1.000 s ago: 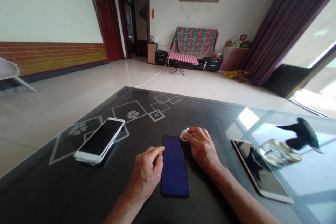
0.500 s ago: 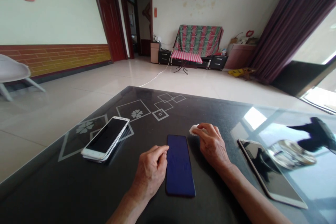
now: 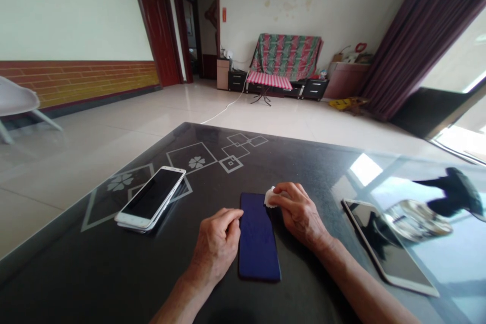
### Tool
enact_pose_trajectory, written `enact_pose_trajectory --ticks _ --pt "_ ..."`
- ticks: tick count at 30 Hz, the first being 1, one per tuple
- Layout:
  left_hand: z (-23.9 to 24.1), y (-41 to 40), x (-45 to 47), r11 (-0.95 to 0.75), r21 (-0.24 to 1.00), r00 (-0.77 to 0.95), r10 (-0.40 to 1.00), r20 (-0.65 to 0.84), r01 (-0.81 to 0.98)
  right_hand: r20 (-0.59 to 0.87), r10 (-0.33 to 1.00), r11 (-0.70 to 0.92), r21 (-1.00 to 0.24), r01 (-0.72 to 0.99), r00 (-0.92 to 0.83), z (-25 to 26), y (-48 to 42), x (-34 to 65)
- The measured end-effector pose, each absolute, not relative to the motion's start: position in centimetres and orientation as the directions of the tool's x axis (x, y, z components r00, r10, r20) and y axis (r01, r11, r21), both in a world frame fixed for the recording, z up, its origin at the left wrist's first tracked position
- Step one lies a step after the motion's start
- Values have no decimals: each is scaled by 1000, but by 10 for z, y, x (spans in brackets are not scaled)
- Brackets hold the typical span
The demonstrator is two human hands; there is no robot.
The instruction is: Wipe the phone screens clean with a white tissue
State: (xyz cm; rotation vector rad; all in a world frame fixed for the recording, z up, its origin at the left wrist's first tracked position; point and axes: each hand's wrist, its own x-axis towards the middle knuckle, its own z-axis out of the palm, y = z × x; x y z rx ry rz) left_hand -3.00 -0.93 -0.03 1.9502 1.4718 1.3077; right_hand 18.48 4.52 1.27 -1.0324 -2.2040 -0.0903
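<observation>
A phone with a dark blue face [image 3: 258, 243] lies flat on the black table [image 3: 304, 162]. My left hand [image 3: 218, 240] is closed with its fingers curled, and its index fingertip and thumb press against the phone's left edge. Pinched in the fingers of my right hand [image 3: 299, 212] is a crumpled white tissue [image 3: 270, 197], which is at the phone's upper right edge. To the left, a white phone with a black screen [image 3: 155, 197] rests on top of another one. A white tablet [image 3: 391, 248] lies to the right of my right arm.
A glass ashtray [image 3: 413, 220] stands beyond the tablet, with a dark object [image 3: 453, 192] behind it. Past the table's far edge are a small table with a striped cloth [image 3: 269, 81], a cloth-covered piece [image 3: 286, 55] and a white chair [image 3: 17, 98].
My right hand has moved left and slightly down, bringing the tissue from beside the phone to its upper right edge. My left hand stays against the phone. The view has shifted slightly.
</observation>
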Motion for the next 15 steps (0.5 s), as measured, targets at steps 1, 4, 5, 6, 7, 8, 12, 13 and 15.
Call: enact_pose_trajectory --ticks 1,4,5,6,7,8,12,13,15 --pt "0 -9 -30 -387 736 27 893 449 555 598 653 687 -210 696 -464 12 46 185" --pt "0 -10 -31 -385 731 33 894 446 564 564 661 692 -204 692 -495 11 49 189" --pt "0 -10 -31 -386 730 35 895 445 564 571 663 687 -208 696 -484 10 49 193" --pt "0 -10 -31 -386 730 36 895 445 564 589 665 677 -215 704 -459 10 50 196" --pt "0 -10 -31 -386 732 36 895 444 562 614 664 664 -222 714 -426 10 50 199" --pt "0 -10 -31 -385 732 36 896 443 561 639 662 650 -231 724 -391 10 49 202" --pt "0 -9 -31 -383 732 35 896 442 563 672 647 652 -242 719 -361 12 46 200" --pt "-1 -9 -31 -381 733 34 897 441 564 664 641 670 -240 703 -385 12 45 197" --pt "-1 -9 -31 -378 734 35 899 436 564 641 627 708 -233 666 -443 12 43 190"
